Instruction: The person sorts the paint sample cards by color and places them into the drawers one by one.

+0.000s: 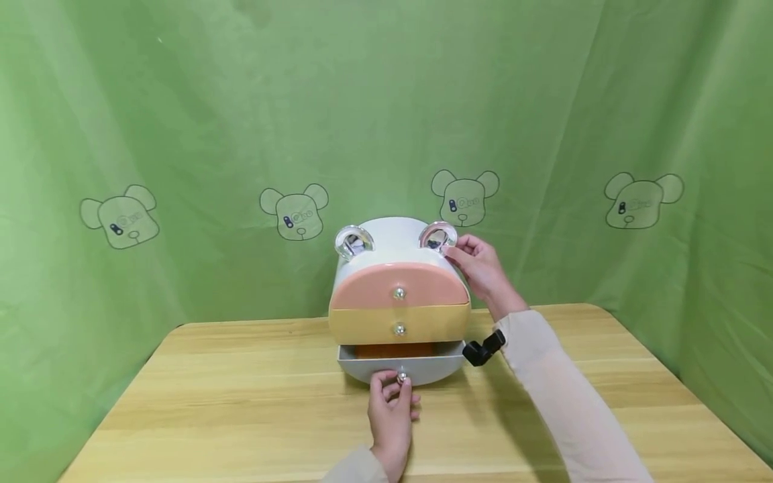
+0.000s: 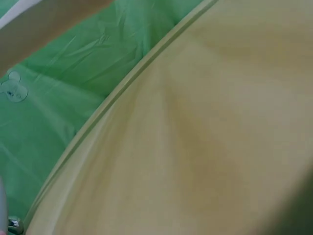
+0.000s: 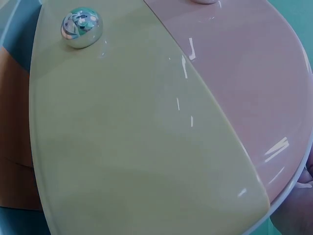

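Observation:
A small drawer cabinet [image 1: 395, 241] with a white body and two silver ring-shaped eyes stands on the table. Its top drawer [image 1: 362, 288] is pink, the middle one [image 1: 356, 325] yellow, and both are closed. The grey bottom drawer [image 1: 368, 369] is pulled out, showing something flat and orange-brown [image 1: 392, 350] inside. My left hand [image 1: 391, 419] pinches the silver knob [image 1: 402, 378] of that drawer between thumb and fingers. Up at the cabinet's right side, my right hand [image 1: 480, 268] grips the right ring eye [image 1: 427, 231], thumb in front; its other fingers are partly hidden behind.
The cabinet stands near the back of the wooden table [image 1: 241, 402]. Green cloth [image 1: 386, 100] with printed bear heads hangs behind and at both sides. A black wrist camera [image 1: 483, 349] on the right sleeve hangs close beside the bottom drawer.

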Motion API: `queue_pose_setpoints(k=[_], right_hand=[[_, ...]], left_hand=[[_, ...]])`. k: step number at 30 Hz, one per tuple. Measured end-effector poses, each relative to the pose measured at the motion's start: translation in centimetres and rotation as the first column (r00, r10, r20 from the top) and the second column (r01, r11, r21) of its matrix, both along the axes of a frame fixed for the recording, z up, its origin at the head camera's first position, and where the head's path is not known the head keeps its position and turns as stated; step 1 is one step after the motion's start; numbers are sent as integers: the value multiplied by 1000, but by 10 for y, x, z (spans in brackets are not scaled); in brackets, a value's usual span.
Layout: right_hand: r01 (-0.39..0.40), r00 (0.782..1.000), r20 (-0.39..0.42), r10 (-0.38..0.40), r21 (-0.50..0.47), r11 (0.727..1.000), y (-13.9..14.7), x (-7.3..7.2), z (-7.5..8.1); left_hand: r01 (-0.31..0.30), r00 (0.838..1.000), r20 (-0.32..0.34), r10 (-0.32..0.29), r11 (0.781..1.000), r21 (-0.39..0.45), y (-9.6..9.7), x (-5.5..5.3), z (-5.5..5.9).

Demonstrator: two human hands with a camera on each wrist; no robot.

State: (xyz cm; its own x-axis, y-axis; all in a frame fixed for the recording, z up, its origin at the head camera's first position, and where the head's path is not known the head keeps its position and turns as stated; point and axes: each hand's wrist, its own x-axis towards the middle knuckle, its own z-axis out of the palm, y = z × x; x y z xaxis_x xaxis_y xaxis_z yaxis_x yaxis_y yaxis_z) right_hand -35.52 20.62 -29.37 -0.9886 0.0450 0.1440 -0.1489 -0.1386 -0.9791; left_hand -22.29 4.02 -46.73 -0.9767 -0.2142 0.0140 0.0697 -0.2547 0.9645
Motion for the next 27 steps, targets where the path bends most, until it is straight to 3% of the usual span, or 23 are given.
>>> queue_pose_setpoints(k=[11, 20, 27], right_hand=[[-32, 999, -23, 32, -27, 999, 0, -1, -2], [-37, 999, -23, 37, -7, 999, 1, -3, -3], [-39, 999, -15, 39, -1, 999, 4, -5, -6]], left_hand=[[-15, 1000, -11, 15, 1000, -1, 2, -20, -1], [-37, 999, -7, 37, 999, -4, 4, -29, -4], [16, 1000, -1, -16, 999, -47, -8, -29, -3]])
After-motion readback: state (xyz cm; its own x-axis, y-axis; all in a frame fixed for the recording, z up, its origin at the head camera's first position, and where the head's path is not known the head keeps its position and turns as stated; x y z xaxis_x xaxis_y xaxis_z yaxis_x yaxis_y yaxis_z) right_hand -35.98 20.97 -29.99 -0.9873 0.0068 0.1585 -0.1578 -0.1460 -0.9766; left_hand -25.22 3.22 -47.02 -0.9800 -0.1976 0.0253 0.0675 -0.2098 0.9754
